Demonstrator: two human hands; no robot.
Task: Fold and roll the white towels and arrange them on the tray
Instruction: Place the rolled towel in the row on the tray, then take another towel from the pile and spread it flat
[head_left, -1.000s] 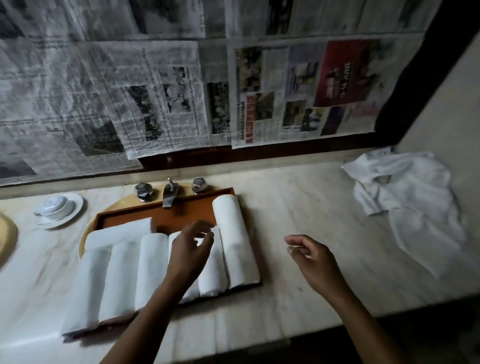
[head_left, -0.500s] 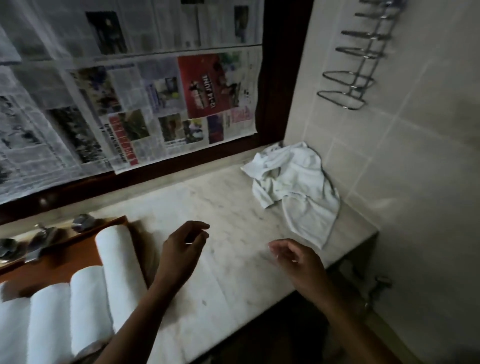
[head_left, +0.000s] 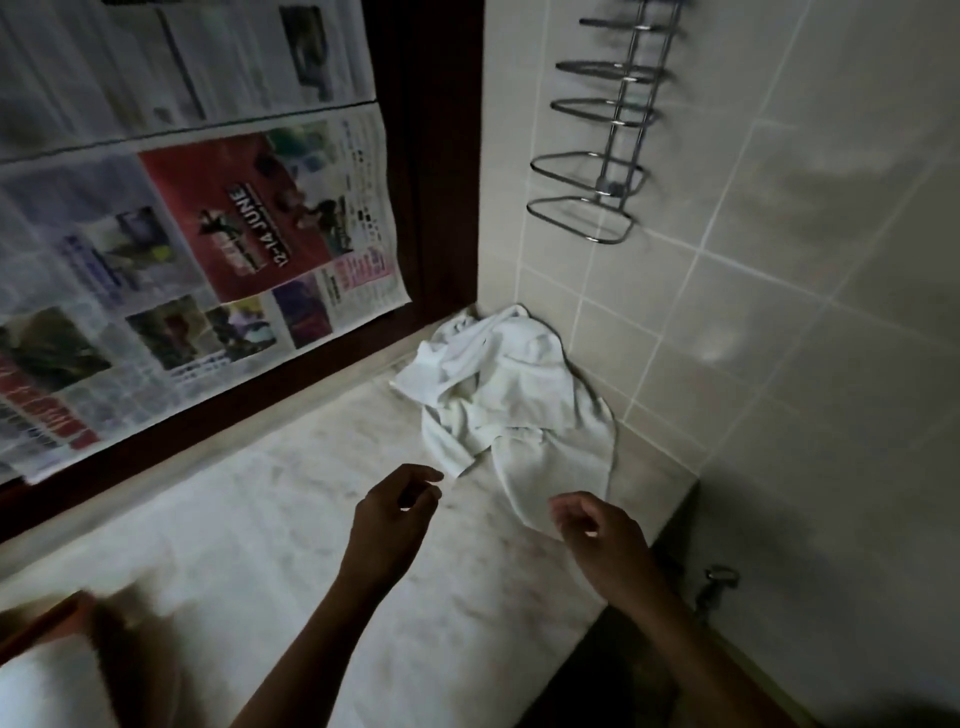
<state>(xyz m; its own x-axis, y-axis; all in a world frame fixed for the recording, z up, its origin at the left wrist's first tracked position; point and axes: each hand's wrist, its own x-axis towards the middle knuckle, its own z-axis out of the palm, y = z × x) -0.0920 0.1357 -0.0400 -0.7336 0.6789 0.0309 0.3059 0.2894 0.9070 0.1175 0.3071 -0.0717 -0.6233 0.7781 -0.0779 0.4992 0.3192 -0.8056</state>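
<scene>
Pale marble desk (head_left: 270, 545). Crumpled white towel (head_left: 509, 395) heaped in far right corner. Tray (head_left: 49, 619) at near left edge, blurred, bearing rolled towel (head_left: 44, 691).

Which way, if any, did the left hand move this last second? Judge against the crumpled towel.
Yes. The left hand moved right, off the tray, to just short of the crumpled towel.

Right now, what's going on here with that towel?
A person is rolling towels for a tray. Their left hand and right hand hover, empty and loosely curled, by a crumpled towel in the corner of the counter; neither grips it yet. One rolled towel on the tray shows, blurred, at the lower left.
</scene>
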